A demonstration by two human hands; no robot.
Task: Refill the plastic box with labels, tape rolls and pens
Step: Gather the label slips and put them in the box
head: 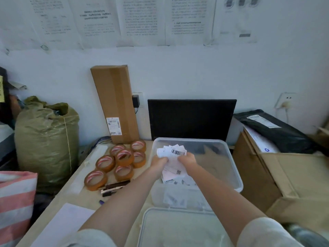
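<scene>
Plastic box (238, 177) sits on the beige worktop (92, 197), in front of a flat black screen (192, 118) and just right of the tape rolls (123, 157). It is translucent and rectangular, with rounded corners and a rolled rim. Its right wall stands close to the open cardboard boxes (284, 175) beside the worktop, so there is little room on that side. The right and far parts of its floor lie bare. More white slips lie in its near left corner.

Both hands are over the left part of the box, holding a crumpled bunch of labels (175, 152), white paper with a printed barcode on top. The left hand (159, 162) has its grip curled round the bunch from the left. The right hand (187, 158) has its grip pinching it from the right.

The tape rolls are seven glossy brown rings with red-and-white cores, clustered flat and touching one another. The pens (114, 188), dark and slim, lie side by side just in front of them. The clear lid (178, 229) lies nearest the person, against the box's front wall. A white sheet (65, 223) lies at the worktop's near left edge. A long brown carton (115, 104) leans on the wall behind the rolls, and a green woven sack (46, 139) stands off the left edge.
</scene>
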